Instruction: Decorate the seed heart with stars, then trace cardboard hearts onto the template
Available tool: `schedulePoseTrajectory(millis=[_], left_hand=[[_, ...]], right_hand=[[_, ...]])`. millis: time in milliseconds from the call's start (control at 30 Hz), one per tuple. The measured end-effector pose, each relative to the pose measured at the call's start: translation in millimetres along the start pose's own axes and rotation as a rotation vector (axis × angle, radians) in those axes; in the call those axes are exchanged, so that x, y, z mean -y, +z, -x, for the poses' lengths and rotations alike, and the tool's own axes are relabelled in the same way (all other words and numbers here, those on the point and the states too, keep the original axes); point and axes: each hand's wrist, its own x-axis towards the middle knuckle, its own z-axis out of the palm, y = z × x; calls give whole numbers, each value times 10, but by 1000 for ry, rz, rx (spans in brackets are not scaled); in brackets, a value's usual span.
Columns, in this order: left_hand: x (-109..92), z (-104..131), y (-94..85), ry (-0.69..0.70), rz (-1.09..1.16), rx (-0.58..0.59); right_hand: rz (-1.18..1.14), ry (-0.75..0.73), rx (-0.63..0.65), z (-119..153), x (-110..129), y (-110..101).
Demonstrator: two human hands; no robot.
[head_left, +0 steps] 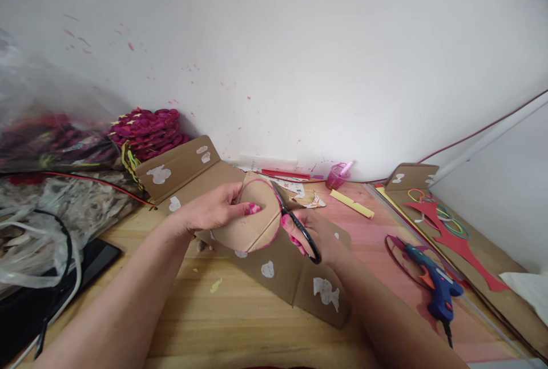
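Note:
My left hand [220, 206] grips a brown cardboard piece [261, 209] by its left side, thumb on top. A rounded pink line runs along much of its edge. My right hand [312, 235] is closed around the black handles of a pair of scissors [285, 206], whose blades meet the cardboard's right edge beside the pink line. How far the blades are apart cannot be made out. Beneath both hands lies a larger unfolded cardboard sheet [278, 283] with torn white patches.
A blue glue gun [440, 289] lies at right, near red cut shapes [464, 243] on cardboard. A cup of pink liquid [338, 176] stands by the wall, with a yellow strip [351, 204] before it. Magenta braided bundles [148, 132] and plastic bags [47, 129] crowd the left.

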Motion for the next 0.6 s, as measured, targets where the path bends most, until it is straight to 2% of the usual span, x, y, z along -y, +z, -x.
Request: schedulePoseTrajectory(millis=[367, 600], left_hand=[[7, 20, -35, 11, 45, 28], [11, 5, -13, 2, -35, 27]], right_hand=[[16, -38, -16, -5, -27, -6], [28, 8, -14, 3, -13, -1]])
